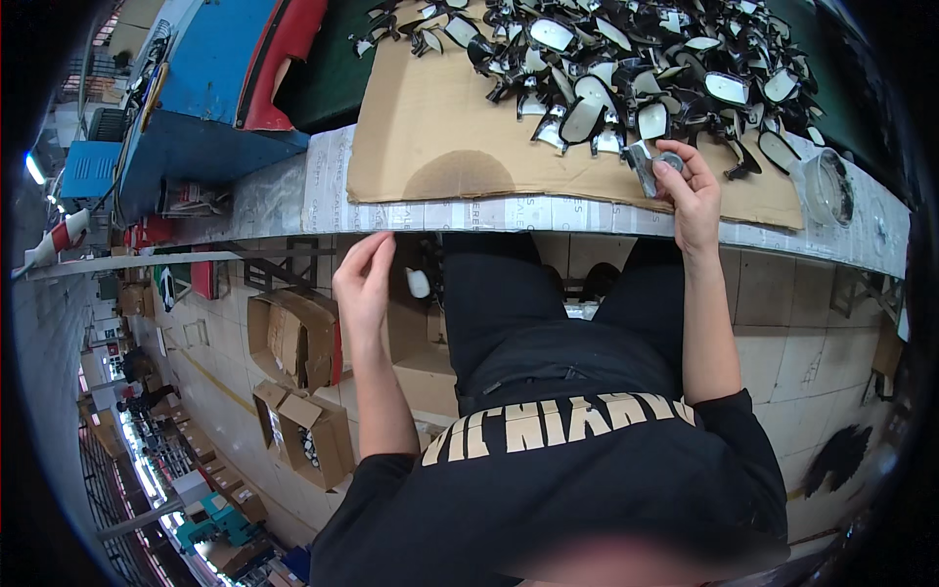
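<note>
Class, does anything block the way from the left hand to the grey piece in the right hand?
Nothing visible does; only the table's edge and flat cardboard lie between left hand and grey piece.

Workshop or factory floor, by the look of it. Work ran at a long bench (328, 176), a cardboard sheet (411, 127) laid over it and a heap of near-identical black parts with pale oval faces (580, 119) on top — batch quantities. A blue housing (201, 59) stood at the bench's left end. Beyond lay pale floor tiles (220, 382), open cartons (293, 338), a teal machine (201, 528) and bright strip lights (147, 470) — an industrial hall.
</note>
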A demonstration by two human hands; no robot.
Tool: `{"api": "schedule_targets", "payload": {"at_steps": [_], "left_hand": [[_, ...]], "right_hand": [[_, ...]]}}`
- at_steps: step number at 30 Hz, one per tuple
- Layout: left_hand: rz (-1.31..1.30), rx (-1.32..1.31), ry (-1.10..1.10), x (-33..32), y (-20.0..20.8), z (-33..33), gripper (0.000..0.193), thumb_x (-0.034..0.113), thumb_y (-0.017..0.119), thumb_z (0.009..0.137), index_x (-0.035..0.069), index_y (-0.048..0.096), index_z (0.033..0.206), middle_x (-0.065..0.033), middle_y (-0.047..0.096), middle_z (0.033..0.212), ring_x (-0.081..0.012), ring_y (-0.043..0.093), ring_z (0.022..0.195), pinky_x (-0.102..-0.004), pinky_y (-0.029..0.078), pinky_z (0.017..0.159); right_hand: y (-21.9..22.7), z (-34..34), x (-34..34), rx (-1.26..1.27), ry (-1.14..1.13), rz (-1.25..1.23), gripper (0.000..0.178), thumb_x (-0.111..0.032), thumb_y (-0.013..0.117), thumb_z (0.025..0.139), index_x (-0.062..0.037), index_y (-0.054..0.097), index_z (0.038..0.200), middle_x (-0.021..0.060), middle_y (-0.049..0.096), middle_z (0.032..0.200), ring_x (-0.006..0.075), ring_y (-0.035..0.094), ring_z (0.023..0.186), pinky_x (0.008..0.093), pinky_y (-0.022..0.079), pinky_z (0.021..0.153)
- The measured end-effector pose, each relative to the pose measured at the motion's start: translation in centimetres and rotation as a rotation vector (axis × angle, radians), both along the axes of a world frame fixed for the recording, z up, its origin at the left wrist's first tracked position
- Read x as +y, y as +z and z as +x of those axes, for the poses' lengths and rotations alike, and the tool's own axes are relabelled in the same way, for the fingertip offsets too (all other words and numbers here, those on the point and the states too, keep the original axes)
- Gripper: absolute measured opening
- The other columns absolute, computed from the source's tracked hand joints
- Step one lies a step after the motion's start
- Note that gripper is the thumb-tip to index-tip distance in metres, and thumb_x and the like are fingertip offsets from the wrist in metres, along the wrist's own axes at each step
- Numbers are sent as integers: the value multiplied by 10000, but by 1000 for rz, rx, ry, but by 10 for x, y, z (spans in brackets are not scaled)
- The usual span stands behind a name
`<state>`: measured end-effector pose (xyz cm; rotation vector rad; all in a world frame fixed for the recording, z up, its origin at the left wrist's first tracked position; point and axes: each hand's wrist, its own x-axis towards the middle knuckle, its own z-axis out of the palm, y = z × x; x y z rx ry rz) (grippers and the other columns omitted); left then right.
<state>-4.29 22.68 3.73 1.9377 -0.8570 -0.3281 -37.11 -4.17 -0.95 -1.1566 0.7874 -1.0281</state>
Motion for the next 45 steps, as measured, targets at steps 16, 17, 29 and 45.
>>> {"api": "schedule_targets", "payload": {"at_steps": [16,17,29,45], "left_hand": [[-293,-341,-481,-207,-42,-108,296,183,790,783,171,764,1078,-119,656,1029,-282,633,951,-384,513,802],[-305,-338,-500,-199,-44,-112,267,175,790,775,175,777,1042,-145,671,1136,-312,631,1010,-397,513,851],[-262,-147,-455,-205,-50,-122,359,132,825,741,56,677,1059,-70,683,915,-250,622,904,-377,508,791],[-357,569,-378,-95,5,-111,564,-107,704,841,-32,495,1359,-82,648,1122,-156,669,1005,-272,560,878]], "right_hand": [[-9,-8,-6,-125,60,103,272,-96,693,923,-20,631,1176,-2,666,853,46,603,693,194,493,620],[-7,-8,-5,-137,61,111,267,-96,692,924,-21,634,1173,-2,669,858,44,604,700,192,494,623],[7,-14,-3,-204,156,182,260,-104,672,937,-35,630,1184,0,668,903,37,592,734,188,486,676],[58,23,64,3,218,-191,342,22,705,850,-24,617,1178,26,645,1032,90,616,896,248,499,824]]}}
